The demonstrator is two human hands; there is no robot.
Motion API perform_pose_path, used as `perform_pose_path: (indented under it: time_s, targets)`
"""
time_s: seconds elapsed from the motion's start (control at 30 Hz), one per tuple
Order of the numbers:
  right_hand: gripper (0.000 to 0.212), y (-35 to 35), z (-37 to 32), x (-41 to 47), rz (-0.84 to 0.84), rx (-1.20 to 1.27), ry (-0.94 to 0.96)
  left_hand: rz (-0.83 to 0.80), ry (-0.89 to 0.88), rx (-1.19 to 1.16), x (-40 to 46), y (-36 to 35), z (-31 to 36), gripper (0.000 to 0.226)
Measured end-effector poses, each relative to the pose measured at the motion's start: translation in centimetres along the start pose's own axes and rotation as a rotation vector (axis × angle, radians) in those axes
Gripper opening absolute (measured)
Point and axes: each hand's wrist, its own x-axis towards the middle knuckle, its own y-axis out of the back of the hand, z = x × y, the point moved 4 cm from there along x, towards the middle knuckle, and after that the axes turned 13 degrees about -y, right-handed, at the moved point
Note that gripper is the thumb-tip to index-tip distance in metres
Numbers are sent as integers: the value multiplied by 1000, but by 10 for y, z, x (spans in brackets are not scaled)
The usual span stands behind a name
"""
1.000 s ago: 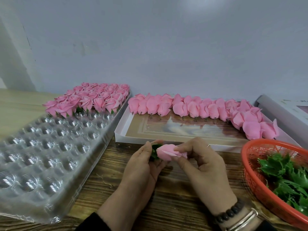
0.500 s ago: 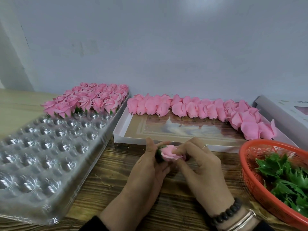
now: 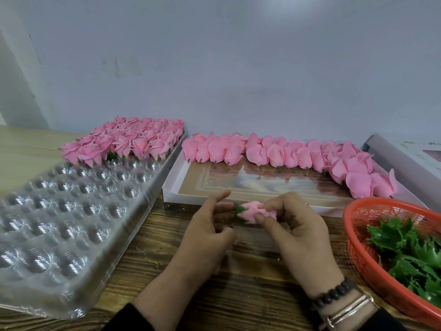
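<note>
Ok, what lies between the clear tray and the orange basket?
In the head view, the two hands over the wooden table: the right hand pinches a pink rose, and the left hand touches its green base.

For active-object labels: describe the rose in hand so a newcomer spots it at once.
On the wooden table, before the white box of pink buds, the right hand pinches a pink rose lying sideways. Unlike those buds it wears a green calyx.
</note>
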Motion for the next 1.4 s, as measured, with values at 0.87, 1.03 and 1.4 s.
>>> perform_pose_path:
  time_s: [0.87,1.03,1.4]
  targets:
    - [40,-24,-25,-17,-82,-32,119,185,165,-509,-9,-12,9,11]
    - [49,-25,-23,-18,-87,-94,111,330,239,-671,-8,-13,7,6]
    - [34,-28,-15,-22,-125,-144,-50,107,312,-773,-12,-21,14,36]
